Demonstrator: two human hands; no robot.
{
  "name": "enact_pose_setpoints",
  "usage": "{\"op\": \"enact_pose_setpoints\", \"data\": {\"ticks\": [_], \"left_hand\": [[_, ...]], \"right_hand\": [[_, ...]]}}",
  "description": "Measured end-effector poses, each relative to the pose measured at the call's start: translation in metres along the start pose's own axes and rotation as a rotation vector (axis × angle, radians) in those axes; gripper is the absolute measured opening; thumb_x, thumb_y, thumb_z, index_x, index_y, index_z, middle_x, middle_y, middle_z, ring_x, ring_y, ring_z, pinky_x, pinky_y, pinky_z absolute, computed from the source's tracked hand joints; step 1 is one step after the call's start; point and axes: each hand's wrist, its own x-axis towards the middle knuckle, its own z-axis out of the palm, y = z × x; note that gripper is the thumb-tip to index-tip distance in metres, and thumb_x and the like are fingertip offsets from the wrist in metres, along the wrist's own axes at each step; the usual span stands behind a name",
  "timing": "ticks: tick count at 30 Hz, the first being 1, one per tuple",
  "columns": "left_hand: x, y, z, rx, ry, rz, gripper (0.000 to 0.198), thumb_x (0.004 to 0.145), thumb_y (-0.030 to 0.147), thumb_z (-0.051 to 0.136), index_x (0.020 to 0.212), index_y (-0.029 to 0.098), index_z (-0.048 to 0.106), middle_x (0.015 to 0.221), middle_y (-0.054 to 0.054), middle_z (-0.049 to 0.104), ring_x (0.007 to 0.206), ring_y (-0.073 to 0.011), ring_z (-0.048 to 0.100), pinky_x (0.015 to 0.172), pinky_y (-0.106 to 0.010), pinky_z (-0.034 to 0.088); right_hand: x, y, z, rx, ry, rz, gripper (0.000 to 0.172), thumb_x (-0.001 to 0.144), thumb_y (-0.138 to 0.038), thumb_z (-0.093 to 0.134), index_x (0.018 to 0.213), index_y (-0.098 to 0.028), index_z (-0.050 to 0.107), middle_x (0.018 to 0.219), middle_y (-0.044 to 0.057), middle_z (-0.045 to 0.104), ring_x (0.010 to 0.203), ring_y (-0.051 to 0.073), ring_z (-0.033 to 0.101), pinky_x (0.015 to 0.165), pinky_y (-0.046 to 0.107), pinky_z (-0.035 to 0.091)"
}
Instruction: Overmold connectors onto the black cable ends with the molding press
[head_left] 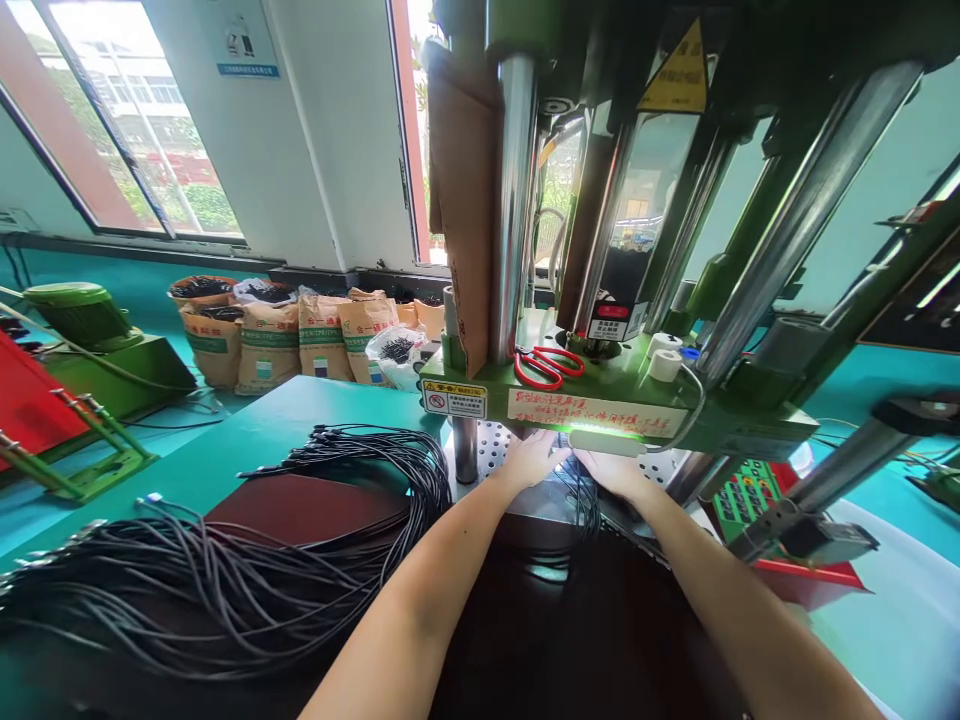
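Observation:
My left hand [534,460] and my right hand [611,472] reach in under the green upper plate of a press [720,430]. Between them, a small bundle of black cables [587,500] runs over the metal bed [540,503] and hangs down at its front. The fingers of both hands are drawn together on the cable ends, pointing towards each other. A lit lamp bar [607,441] just above partly hides the right fingers, and the exact grip is small. Left of my left arm lies a big pile of black cables [247,580].
Red-handled scissors [547,367] and white rolls [664,362] sit on the press plate, above a handwritten label [592,412]. Steel columns [516,210] rise around the work area. A control panel [748,500] stands right. Filled paper sacks [270,345] line the wall.

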Motion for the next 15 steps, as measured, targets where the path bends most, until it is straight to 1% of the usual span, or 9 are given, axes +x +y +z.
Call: {"op": "enact_pose_setpoints", "data": {"ticks": [3, 5, 11, 15], "left_hand": [[-0.006, -0.009, -0.006, 0.003, -0.010, 0.038, 0.044, 0.086, 0.045, 0.035, 0.123, 0.023, 0.041, 0.123, -0.005, 0.052, 0.110, -0.0189, 0.048, 0.093, -0.034, 0.035], [-0.007, -0.012, -0.005, 0.004, 0.000, 0.057, 0.044, 0.086, 0.045, 0.035, 0.123, 0.023, 0.041, 0.125, -0.005, 0.051, 0.111, -0.0182, 0.048, 0.093, -0.032, 0.035], [-0.002, -0.011, 0.005, -0.005, -0.004, -0.019, 0.041, 0.087, 0.046, 0.031, 0.114, 0.020, 0.049, 0.114, -0.006, 0.058, 0.108, -0.0204, 0.050, 0.090, -0.033, 0.038], [0.001, -0.008, 0.004, -0.005, -0.030, -0.052, 0.044, 0.087, 0.047, 0.030, 0.112, 0.018, 0.050, 0.112, -0.008, 0.058, 0.107, -0.0230, 0.052, 0.089, -0.036, 0.039]], "right_hand": [[-0.008, 0.010, 0.000, 0.012, 0.007, -0.001, 0.033, 0.091, -0.031, 0.033, 0.099, -0.020, 0.063, 0.103, 0.006, 0.065, 0.097, 0.020, 0.057, 0.088, 0.032, 0.038], [-0.010, 0.014, 0.003, 0.024, 0.010, -0.002, 0.033, 0.090, -0.032, 0.035, 0.100, -0.018, 0.063, 0.104, 0.007, 0.065, 0.098, 0.021, 0.056, 0.089, 0.032, 0.038], [-0.005, 0.020, 0.017, 0.092, 0.042, 0.036, 0.034, 0.090, -0.036, 0.036, 0.109, -0.022, 0.061, 0.106, 0.005, 0.064, 0.103, 0.022, 0.054, 0.092, 0.035, 0.037], [0.000, 0.020, 0.015, 0.160, 0.087, 0.066, 0.033, 0.088, -0.040, 0.041, 0.111, -0.025, 0.059, 0.110, 0.005, 0.062, 0.106, 0.024, 0.052, 0.092, 0.037, 0.038]]}}
